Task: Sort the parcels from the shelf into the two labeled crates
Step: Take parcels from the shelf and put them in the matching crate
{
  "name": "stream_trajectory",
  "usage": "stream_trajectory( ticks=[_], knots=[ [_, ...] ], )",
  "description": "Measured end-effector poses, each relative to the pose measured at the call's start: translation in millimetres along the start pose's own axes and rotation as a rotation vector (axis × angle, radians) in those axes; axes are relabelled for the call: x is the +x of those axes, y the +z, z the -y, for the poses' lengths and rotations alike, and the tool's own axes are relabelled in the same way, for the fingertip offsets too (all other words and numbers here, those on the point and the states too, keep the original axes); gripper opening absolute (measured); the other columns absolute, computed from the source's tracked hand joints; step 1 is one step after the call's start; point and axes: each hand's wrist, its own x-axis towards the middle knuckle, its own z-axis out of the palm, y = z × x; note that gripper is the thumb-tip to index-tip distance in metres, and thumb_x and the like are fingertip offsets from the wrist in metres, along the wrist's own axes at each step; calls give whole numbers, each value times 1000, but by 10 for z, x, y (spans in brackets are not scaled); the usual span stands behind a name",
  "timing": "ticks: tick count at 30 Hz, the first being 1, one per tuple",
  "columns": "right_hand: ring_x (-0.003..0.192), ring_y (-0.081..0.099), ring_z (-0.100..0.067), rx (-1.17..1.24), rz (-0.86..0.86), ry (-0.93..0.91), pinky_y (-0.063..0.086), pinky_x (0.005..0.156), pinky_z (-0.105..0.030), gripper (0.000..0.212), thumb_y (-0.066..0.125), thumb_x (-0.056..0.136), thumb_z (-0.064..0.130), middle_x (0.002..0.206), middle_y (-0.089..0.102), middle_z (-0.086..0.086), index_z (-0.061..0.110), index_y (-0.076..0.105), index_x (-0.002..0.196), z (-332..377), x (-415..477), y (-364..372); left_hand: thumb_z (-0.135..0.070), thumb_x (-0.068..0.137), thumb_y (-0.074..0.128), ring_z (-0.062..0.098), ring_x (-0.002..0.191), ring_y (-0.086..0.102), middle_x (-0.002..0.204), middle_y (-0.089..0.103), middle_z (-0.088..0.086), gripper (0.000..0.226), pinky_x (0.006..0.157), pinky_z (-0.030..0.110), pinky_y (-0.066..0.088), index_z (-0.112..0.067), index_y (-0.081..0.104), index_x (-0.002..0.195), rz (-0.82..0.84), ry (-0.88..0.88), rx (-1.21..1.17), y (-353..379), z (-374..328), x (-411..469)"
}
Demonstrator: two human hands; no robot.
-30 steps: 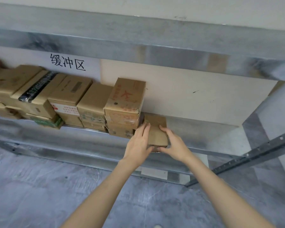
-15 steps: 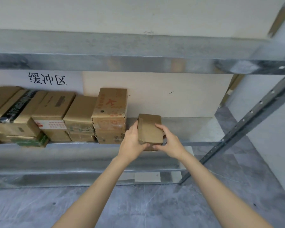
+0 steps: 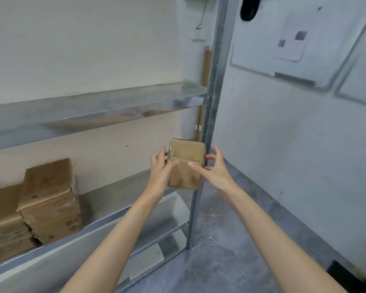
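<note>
- Shelving of grey metal [image 3: 135,188] carries worn stacked cardboard boxes [image 3: 49,199], seemingly waiting to be sorted.
- Small brown taped cardboard parcel [image 3: 186,163] is held upright, clear of the shelf, probably so its face can be checked.
- Left hand [image 3: 161,172] curls round its left edge; right hand [image 3: 216,170] pinches the right edge, fingers half spread.

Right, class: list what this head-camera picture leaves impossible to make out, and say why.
- Head view: the two crates are outside the frame.
- Head view: any label on the parcel unreadable, blurred, partly covered by the left hand and right hand.
- Head view: shelf boxes cut off by the left edge.
</note>
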Motion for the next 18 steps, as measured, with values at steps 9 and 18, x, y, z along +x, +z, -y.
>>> stream_trajectory(
  ticks=[9, 18],
  knots=[
    [107, 62, -19, -35, -421, -100, 49, 102, -45, 42, 70, 81, 53, 121, 45, -5, 33, 62, 117, 152, -921, -1992, -26, 100, 48, -11, 100, 47, 114, 33, -1, 34, 77, 1, 38, -24, 48, 133, 312, 240, -92, 2071, -728, -255],
    [119, 53, -13, -83, -809, -163, 43, 97, -27, 54, 61, 93, 46, 133, 50, 6, 34, 47, 144, 105, -2181, -3940, -36, 97, 51, -21, 99, 44, 116, 37, -16, 33, 77, -4, 35, -36, 42, 129, 564, 373, -149, 4166, -1215, -1200]
  ],
)
